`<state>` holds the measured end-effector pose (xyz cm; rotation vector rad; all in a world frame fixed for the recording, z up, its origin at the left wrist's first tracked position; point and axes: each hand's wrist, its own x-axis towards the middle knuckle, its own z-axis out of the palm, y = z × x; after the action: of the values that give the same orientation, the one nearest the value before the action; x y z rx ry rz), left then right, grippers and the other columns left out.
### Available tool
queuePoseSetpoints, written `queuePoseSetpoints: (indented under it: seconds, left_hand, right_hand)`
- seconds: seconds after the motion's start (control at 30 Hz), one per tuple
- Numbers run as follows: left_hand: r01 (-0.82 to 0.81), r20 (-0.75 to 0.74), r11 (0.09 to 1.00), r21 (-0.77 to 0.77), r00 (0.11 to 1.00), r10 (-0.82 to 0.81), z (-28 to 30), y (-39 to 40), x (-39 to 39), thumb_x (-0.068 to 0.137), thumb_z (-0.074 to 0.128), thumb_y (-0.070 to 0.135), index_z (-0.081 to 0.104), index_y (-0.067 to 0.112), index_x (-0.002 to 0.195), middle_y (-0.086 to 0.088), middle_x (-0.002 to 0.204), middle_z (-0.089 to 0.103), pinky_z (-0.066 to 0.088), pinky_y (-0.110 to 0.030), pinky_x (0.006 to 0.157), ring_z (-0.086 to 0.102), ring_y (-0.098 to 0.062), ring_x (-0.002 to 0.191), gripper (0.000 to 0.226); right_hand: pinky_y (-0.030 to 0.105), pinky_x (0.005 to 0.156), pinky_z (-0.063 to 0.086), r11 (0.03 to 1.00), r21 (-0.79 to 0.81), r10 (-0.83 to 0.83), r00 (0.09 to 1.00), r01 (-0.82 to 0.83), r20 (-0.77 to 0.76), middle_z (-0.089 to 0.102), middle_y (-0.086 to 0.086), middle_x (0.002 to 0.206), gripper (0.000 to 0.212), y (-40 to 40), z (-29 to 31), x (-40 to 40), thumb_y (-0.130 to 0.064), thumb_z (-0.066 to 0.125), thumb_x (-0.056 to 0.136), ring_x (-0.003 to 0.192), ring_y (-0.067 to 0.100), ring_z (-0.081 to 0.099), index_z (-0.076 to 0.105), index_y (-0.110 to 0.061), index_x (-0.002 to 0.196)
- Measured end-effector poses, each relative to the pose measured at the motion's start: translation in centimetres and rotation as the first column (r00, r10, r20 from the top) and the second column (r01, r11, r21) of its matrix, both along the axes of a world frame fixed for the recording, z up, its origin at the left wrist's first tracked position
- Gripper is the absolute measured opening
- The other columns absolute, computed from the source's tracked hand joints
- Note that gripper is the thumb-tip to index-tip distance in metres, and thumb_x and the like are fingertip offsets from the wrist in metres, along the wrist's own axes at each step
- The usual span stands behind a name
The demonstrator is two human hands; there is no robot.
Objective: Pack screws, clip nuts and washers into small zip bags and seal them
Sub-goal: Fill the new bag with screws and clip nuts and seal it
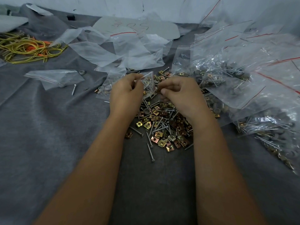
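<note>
On the grey cloth (pixel 48 143), one loose heap of screws and clip nuts (pixel 164 125), too many to count. Above it, the left hand (pixel 125 93) pinches one small zip bag (pixel 148 83); the right hand (pixel 180 95), fingers curled, pinches something too small to identify.

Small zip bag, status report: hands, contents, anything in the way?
Left hand holds small zip bag open, screws inside. Right hand pinches a clip nut at its mouth. Loose hardware pile below, nothing blocking.
</note>
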<state>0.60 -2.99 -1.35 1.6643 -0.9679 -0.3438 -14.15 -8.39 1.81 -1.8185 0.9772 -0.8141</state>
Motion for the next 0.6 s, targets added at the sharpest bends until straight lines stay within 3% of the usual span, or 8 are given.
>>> queuePoseSetpoints:
  seconds: [0.1, 0.27, 0.37, 0.5, 0.6]
  left_hand:
    - [0.004, -0.009, 1.0, -0.007, 1.0, -0.004, -0.01, 0.05, 0.0, 0.093, 0.049, 0.024, 0.067, 0.031, 0.113, 0.015, 0.05, 0.053, 0.034, -0.026, 0.046, 0.04, -0.001, 0.042, 0.028]
    - [0.004, -0.003, 1.0, -0.001, 1.0, -0.004, 0.03, 0.13, 0.0, 0.093, 0.048, 0.025, 0.067, 0.032, 0.113, 0.017, 0.048, 0.052, 0.034, -0.026, 0.047, 0.038, 0.0, 0.041, 0.028]
    - [-0.003, 0.034, 1.0, 0.006, 0.999, 0.003, 0.02, 0.12, -0.04, 0.094, 0.048, 0.025, 0.066, 0.032, 0.113, 0.018, 0.048, 0.052, 0.033, -0.026, 0.047, 0.038, -0.001, 0.04, 0.028]
    - [-0.02, 0.071, 1.0, 0.007, 0.997, 0.02, 0.07, 0.21, -0.13, 0.095, 0.048, 0.026, 0.066, 0.032, 0.114, 0.021, 0.05, 0.052, 0.031, -0.025, 0.046, 0.04, -0.002, 0.04, 0.027]
    - [-0.042, 0.05, 0.999, -0.012, 0.998, 0.042, 0.16, 0.19, -0.06, 0.094, 0.049, 0.027, 0.067, 0.032, 0.112, 0.019, 0.05, 0.052, 0.031, -0.024, 0.046, 0.039, -0.002, 0.04, 0.026]
  right_hand:
    - [0.022, 0.069, 0.058, 0.999, 0.027, -0.02, 0.999, 0.019, 0.029, 0.069, -0.003, 0.083, 0.026, 0.0, -0.01, 0.02, 0.005, 0.061, 0.089, 0.07, 0.009, 0.07, 0.069, -0.013, 0.105]
    - [0.029, 0.076, 0.055, 0.982, -0.098, -0.167, 0.985, 0.164, -0.03, 0.068, -0.003, 0.085, 0.015, -0.22, -0.11, 0.03, -0.011, 0.067, 0.089, 0.08, 0.012, 0.066, 0.067, -0.025, 0.087]
    - [0.022, 0.077, 0.052, 0.971, -0.16, -0.184, 0.982, 0.175, -0.041, 0.068, -0.006, 0.089, 0.018, -0.2, -0.16, 0.21, -0.008, 0.067, 0.088, 0.085, 0.008, 0.064, 0.068, -0.026, 0.087]
    - [0.021, 0.082, 0.05, 0.96, -0.236, -0.19, 0.972, 0.154, -0.138, 0.069, -0.005, 0.095, 0.026, -0.19, -0.48, 0.18, -0.003, 0.062, 0.09, 0.09, 0.007, 0.064, 0.073, -0.022, 0.103]
    - [0.014, 0.076, 0.047, 0.948, -0.257, -0.205, 0.978, 0.187, -0.042, 0.07, -0.008, 0.093, 0.025, 0.05, -0.13, 0.38, -0.009, 0.065, 0.089, 0.087, 0.003, 0.064, 0.07, -0.025, 0.107]
